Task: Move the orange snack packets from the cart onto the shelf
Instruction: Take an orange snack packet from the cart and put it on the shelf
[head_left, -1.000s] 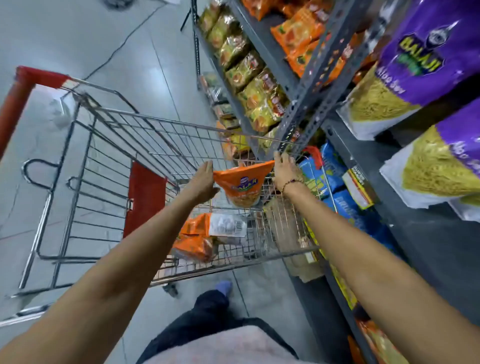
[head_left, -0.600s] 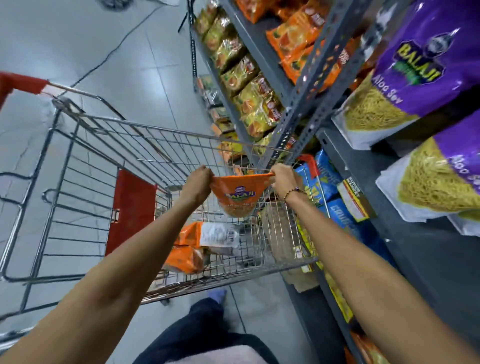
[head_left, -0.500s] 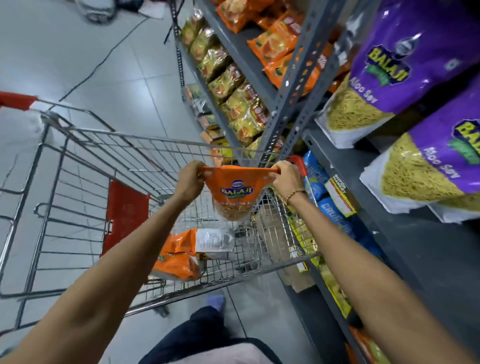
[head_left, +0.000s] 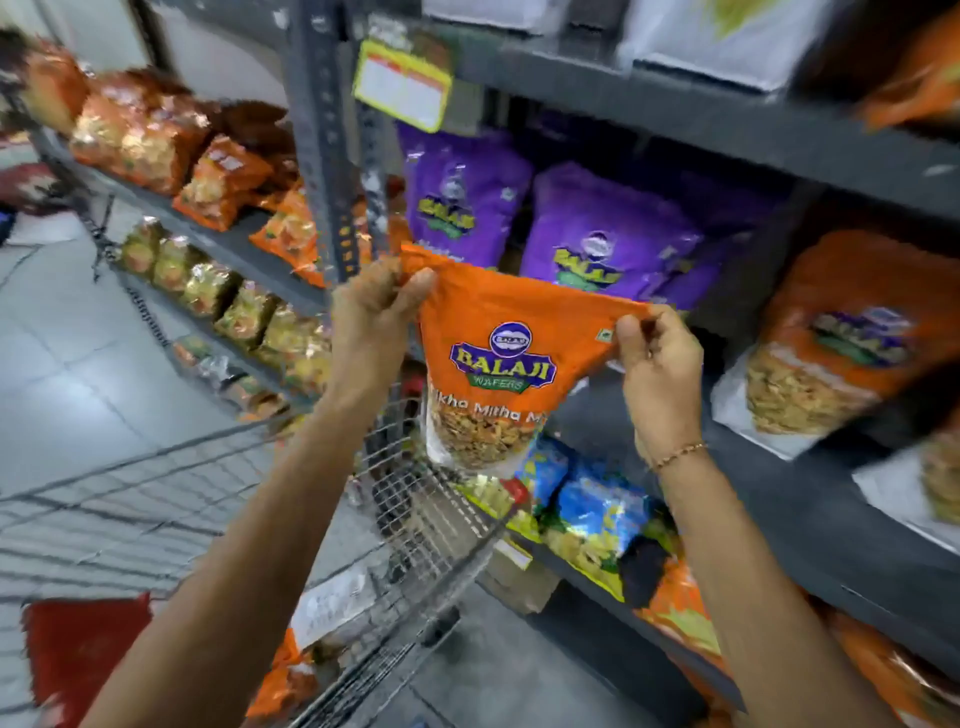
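Observation:
I hold an orange Balaji snack packet (head_left: 498, 353) upright in the air by its top corners, in front of the grey shelf (head_left: 769, 467). My left hand (head_left: 374, 317) pinches the top left corner and my right hand (head_left: 657, 358) pinches the top right corner. The packet hangs above the wire cart's (head_left: 415, 525) right end. Another orange packet (head_left: 285, 680) lies in the cart bottom next to a packet with a white label (head_left: 337, 603). An orange packet (head_left: 836, 332) of the same brand stands on the shelf to the right.
Purple Balaji packets (head_left: 597, 234) stand on the shelf behind the held packet. Blue packets (head_left: 597, 509) fill the shelf below. A grey upright post (head_left: 322, 135) with a yellow price tag (head_left: 402, 85) rises at left. More snack rows (head_left: 156, 135) line the far shelves.
Both hands have lifted the orange packet up out of the cart and to shelf height. My view has swung up from the cart toward the shelves.

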